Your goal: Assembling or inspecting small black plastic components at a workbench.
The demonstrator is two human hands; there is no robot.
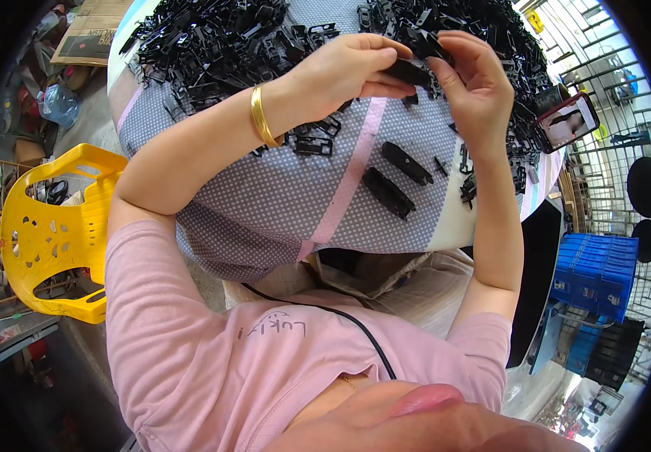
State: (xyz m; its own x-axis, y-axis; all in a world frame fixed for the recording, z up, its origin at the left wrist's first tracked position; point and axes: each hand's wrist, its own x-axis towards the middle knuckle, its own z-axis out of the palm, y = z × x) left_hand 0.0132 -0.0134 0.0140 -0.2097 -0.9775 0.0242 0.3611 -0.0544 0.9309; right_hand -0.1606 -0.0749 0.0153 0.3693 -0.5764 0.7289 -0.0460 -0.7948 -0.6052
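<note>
Over the far part of the cloth-covered table, my left hand (340, 71) is closed, its thumb and fingers gripping an elongated black plastic shell (410, 74). Close beside it, my right hand (482, 90) has its thumb and fingertips closed on a small black plastic part (427, 45). How the two pieces meet is hard to make out. Nearer to me, two more elongated black shells, one (407, 163) behind the other (388, 193), lie on the cloth. A tiny black piece (440, 166) rests just right of them.
Large heaps of black plastic parts cover the table's far left (212, 45) and far right (506, 45). A phone (566, 124) stands tilted at the right edge. A yellow plastic chair (54, 233) is at left, blue crates (595, 271) at right, a wire grid behind them.
</note>
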